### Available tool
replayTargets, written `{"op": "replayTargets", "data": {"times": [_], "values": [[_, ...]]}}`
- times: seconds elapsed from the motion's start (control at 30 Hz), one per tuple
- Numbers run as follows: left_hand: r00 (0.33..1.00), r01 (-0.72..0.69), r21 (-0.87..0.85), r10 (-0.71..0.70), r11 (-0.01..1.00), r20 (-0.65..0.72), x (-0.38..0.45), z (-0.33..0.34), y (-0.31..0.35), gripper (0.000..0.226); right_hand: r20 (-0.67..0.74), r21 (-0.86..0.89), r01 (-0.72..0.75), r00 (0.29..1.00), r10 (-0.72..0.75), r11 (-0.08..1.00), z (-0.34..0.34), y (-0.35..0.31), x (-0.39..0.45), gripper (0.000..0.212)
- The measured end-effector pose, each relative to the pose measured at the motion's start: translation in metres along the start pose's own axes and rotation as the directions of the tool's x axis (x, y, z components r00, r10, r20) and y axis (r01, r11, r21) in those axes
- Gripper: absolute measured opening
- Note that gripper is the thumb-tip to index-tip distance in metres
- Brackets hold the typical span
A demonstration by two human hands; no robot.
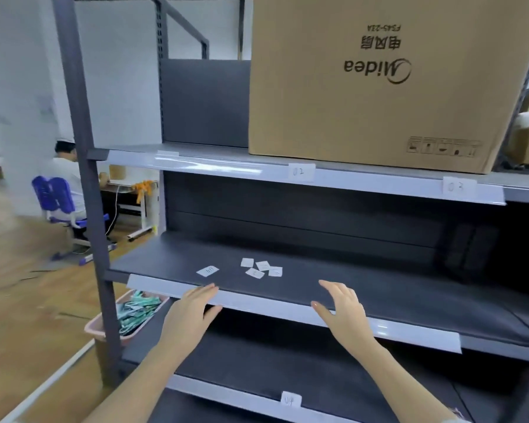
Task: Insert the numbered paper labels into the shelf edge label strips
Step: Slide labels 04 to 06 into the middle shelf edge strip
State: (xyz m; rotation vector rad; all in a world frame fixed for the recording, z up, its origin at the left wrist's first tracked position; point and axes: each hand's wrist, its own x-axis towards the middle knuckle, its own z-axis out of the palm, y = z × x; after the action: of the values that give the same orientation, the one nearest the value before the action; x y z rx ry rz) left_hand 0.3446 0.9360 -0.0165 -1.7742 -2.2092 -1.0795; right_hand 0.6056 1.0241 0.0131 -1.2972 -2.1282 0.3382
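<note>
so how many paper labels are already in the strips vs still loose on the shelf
labels in the top strip: 2, marked 02 and 03
labels in the lowest strip: 1
labels in the middle strip: 0
loose labels on the middle shelf: 5, one apart and four clustered
total: 8

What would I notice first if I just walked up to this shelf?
Probably the big cardboard box on the top shelf, its printing upside down. Next, two open hands, left and right, reaching to the middle shelf's front edge strip. Just behind them, small paper labels lie loose on that dark shelf.
</note>
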Motion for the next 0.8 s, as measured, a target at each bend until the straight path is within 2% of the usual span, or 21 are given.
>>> {"op": "replayTargets", "data": {"times": [0.23,0.47,0.57,0.63,0.8], "values": [[1.0,0.023,-0.009,-0.023,1.0,0.002,0.062,-0.011,-0.076,0.04,0.014,0.017,-0.075,0.997,0.075,0.997,0.062,-0.032,0.052,0.048],[0.999,0.005,-0.055,-0.002,0.998,0.052,0.111,0.028,-0.111,0.032,0.073,-0.057,-0.181,0.98,0.185,0.982,0.106,-0.026,0.102,0.048],[0.998,0.018,-0.037,-0.015,0.999,0.065,0.136,0.046,-0.129,0.027,0.11,-0.065,-0.16,0.98,0.167,0.985,0.125,-0.022,0.136,0.047],[0.994,0.072,-0.003,-0.072,0.997,0.077,0.153,0.055,-0.14,0.024,0.106,-0.068,-0.132,0.985,0.138,0.989,0.136,-0.018,0.157,0.042],[0.98,0.135,0.03,-0.138,0.99,0.144,0.204,0.074,-0.162,0.025,0.165,-0.113,-0.071,0.982,0.089,0.991,0.174,-0.016,0.216,0.034]]}}
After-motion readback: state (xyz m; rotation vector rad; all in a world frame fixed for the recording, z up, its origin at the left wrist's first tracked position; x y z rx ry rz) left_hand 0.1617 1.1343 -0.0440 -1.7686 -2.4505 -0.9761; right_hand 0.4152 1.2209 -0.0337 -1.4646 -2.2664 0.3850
